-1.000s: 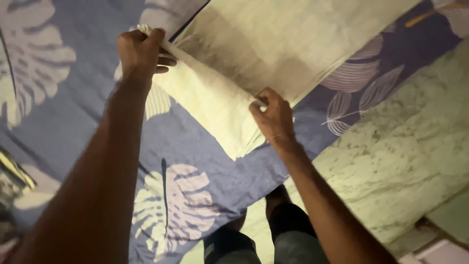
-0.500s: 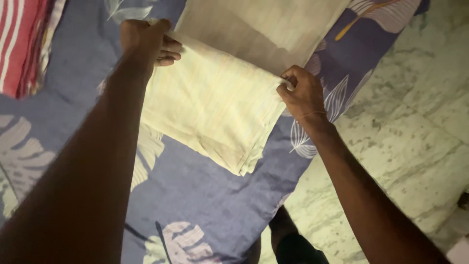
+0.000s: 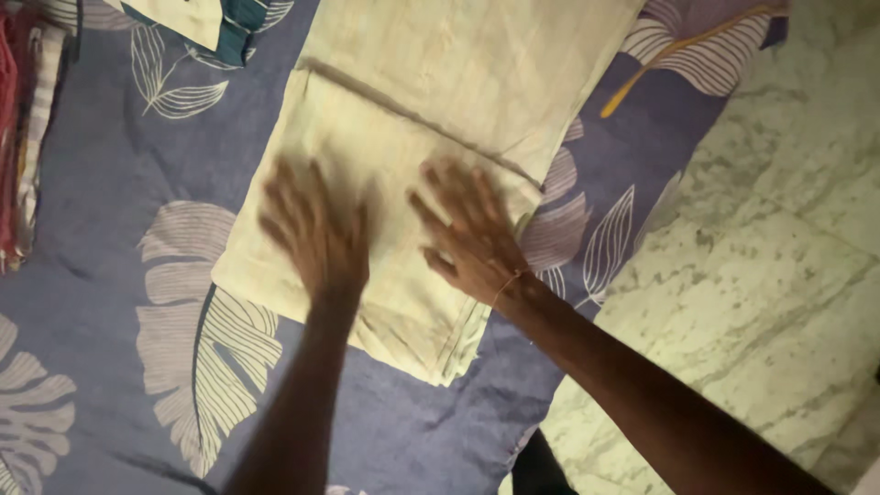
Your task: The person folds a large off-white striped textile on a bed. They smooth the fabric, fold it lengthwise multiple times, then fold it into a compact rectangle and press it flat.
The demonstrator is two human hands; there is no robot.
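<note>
Flat, spread hands (image 3: 394, 234) on folded cloth (image 3: 367, 192)

Both arms extended forward, the left hand (image 3: 316, 229) and right hand (image 3: 472, 234) lying side by side, palms down, fingers spread flat, the left blurred.

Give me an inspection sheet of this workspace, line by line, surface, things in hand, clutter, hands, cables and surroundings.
Surface: blue bedsheet with pale leaf print.
Things in hand: cream folded cloth lying flat on the sheet, layered edges toward the person.
Clutter: red striped fabric at the left edge; teal and white item at the top.
Hands: left hand and right hand both open, palms flat on the cloth, motion-blurred.
Cables: nothing seen.
Surroundings: pale marbled floor to the right.
</note>
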